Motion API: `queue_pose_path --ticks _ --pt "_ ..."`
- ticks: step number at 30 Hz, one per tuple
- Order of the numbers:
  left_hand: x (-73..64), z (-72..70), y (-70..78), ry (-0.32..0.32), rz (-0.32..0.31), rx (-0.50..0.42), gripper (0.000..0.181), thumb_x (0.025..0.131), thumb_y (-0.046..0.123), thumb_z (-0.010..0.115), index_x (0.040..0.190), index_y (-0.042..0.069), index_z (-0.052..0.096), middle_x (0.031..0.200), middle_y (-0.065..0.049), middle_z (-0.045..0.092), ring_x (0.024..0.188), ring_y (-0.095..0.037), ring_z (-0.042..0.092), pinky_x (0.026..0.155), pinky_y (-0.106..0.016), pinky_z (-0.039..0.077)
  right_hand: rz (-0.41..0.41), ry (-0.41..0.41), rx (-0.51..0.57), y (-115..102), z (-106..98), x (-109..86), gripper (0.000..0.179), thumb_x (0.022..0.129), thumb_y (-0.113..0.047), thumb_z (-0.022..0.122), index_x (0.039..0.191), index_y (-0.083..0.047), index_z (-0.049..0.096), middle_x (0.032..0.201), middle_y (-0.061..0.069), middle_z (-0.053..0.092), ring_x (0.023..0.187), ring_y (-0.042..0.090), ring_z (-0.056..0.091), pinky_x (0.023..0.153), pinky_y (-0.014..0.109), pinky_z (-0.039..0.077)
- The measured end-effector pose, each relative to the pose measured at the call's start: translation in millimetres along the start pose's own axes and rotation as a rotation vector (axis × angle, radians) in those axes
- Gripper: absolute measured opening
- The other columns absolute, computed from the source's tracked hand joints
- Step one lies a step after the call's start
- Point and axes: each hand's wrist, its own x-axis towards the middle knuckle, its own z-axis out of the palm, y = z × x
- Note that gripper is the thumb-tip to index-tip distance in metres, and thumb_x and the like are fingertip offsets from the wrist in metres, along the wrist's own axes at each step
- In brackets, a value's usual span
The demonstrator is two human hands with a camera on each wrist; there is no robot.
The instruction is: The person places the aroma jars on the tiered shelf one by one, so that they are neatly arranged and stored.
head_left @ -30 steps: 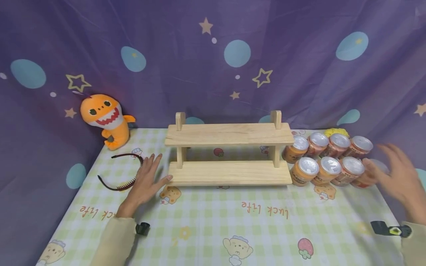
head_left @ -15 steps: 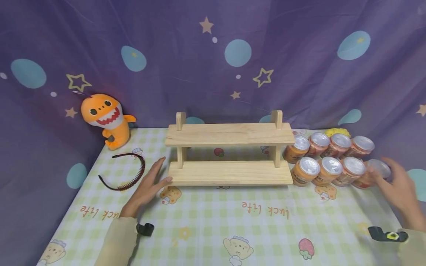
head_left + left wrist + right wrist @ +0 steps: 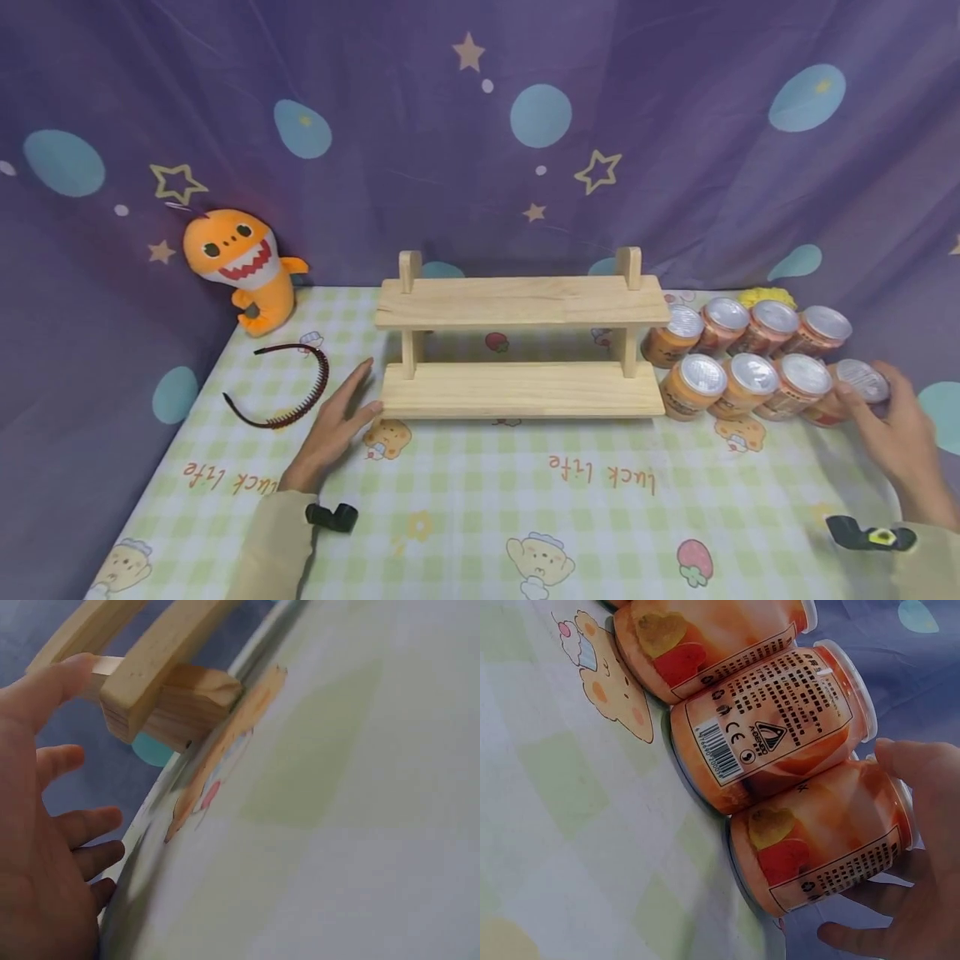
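Observation:
A two-tier wooden shelf (image 3: 521,390) stands at the middle of the table. My left hand (image 3: 330,437) is beside its left end, fingers spread, and in the left wrist view the thumb (image 3: 64,682) lies against the wood. At the right, several orange-labelled cans (image 3: 693,386) with clear lids stand upright in two rows. My right hand (image 3: 896,433) grips the rightmost can of the front row (image 3: 828,408). In the right wrist view the thumb (image 3: 900,761) is at that can's (image 3: 817,840) lid end, and the other fingers go behind it, partly hidden.
A dark toothed headband (image 3: 318,379) lies left of the shelf. An orange shark plush (image 3: 240,267) sits at the back left corner. Something yellow (image 3: 765,297) is behind the cans. A checked cloth (image 3: 450,500) covers the table, and a purple curtain (image 3: 420,192) hangs behind.
My right hand has come down and left onto the end can, its fingers closing around it. My left hand has shifted slightly, its fingers drawn closer together in the head view. The cans stay standing.

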Motion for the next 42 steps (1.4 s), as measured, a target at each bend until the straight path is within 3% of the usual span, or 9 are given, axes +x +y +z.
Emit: queue_pose_path --ticks 1,3,6,9,13,17,22,30,42 --pt "-0.8 0.2 -1.3 0.014 0.006 0.006 0.073 0.099 0.032 0.062 0.161 0.020 0.025 0.166 -0.016 0.027 0.152 -0.044 0.026 0.124 -0.065 0.018 0.009 -0.002 0.005 -0.1 0.7 -0.3 0.070 0.100 -0.038 0.057 0.154 -0.003 0.031 0.114 0.012 0.064 0.077 -0.027 0.025 0.065 0.015 0.027" --pt "-2.4 0.1 -3.2 0.040 0.021 0.025 0.072 0.099 0.031 0.062 0.160 0.020 0.026 0.165 -0.017 0.029 0.151 -0.044 0.028 0.124 -0.064 0.020 0.034 -0.021 0.005 -0.2 2.2 -0.4 0.073 0.100 -0.039 0.055 0.156 -0.004 0.025 0.127 0.040 0.052 0.081 -0.028 0.022 0.074 0.023 0.036" --pt "-3.2 0.2 -5.5 0.073 0.071 0.070 0.071 0.098 0.028 0.063 0.160 0.021 0.028 0.163 -0.017 0.033 0.150 -0.044 0.031 0.122 -0.063 0.024 0.069 -0.034 0.022 0.6 3.0 0.6 0.074 0.101 -0.041 0.053 0.158 -0.006 0.020 0.136 0.043 0.047 0.087 -0.023 0.033 0.090 0.041 0.042" --pt "-3.5 1.0 -6.9 0.078 0.108 0.083 0.070 0.097 0.025 0.064 0.159 0.022 0.030 0.163 -0.017 0.034 0.149 -0.044 0.032 0.121 -0.064 0.025 0.077 -0.023 0.045 2.3 3.8 1.1 0.075 0.101 -0.039 0.052 0.159 -0.007 0.018 0.139 0.043 0.044 0.087 -0.022 0.034 0.090 0.029 0.042" --pt "-4.3 2.9 -8.1 0.069 0.149 0.082 0.068 0.097 0.022 0.065 0.158 0.020 0.034 0.161 -0.018 0.037 0.149 -0.044 0.033 0.119 -0.065 0.025 0.071 0.003 0.114 6.0 6.0 1.2 0.074 0.100 -0.036 0.055 0.159 -0.008 0.021 0.124 0.001 0.058 0.081 -0.026 0.028 0.069 0.006 0.027" --pt "-3.7 4.8 -8.6 0.067 0.204 0.083 0.063 0.097 0.016 0.065 0.155 0.016 0.040 0.157 -0.020 0.042 0.147 -0.043 0.036 0.119 -0.064 0.025 0.070 0.014 0.199 9.3 8.9 0.6 0.073 0.100 -0.032 0.057 0.160 -0.011 0.021 0.097 -0.037 0.036 0.079 -0.022 0.036 0.065 0.000 0.031" --pt "-3.1 5.8 -8.1 0.041 0.227 0.075 0.057 0.098 0.013 0.061 0.153 0.013 0.043 0.156 -0.020 0.044 0.147 -0.044 0.034 0.119 -0.066 0.022 0.060 0.042 0.284 12.7 13.5 0.3 0.069 0.101 -0.025 0.057 0.160 -0.013 0.023 0.098 -0.035 0.039 0.081 -0.019 0.040 0.065 -0.003 0.033" --pt "-6.1 6.0 -4.9 -0.007 0.095 0.083 0.055 0.102 0.027 0.056 0.155 0.026 0.040 0.161 -0.015 0.038 0.151 -0.045 0.024 0.115 -0.074 0.019 0.050 0.073 0.379 17.7 16.6 2.0 0.064 0.100 -0.017 0.059 0.157 -0.016 0.030 0.100 -0.036 0.044 0.085 -0.021 0.044 0.071 -0.007 0.035" --pt "-3.7 4.4 -3.2 -0.030 0.132 0.083 0.054 0.104 0.025 0.054 0.156 0.024 0.038 0.160 -0.013 0.041 0.152 -0.043 0.025 0.125 -0.065 0.004 0.045 0.069 0.395 17.5 15.6 3.7 0.065 0.100 -0.015 0.058 0.158 -0.014 0.029 0.104 -0.038 0.044 0.086 -0.021 0.044 0.072 -0.007 0.034"
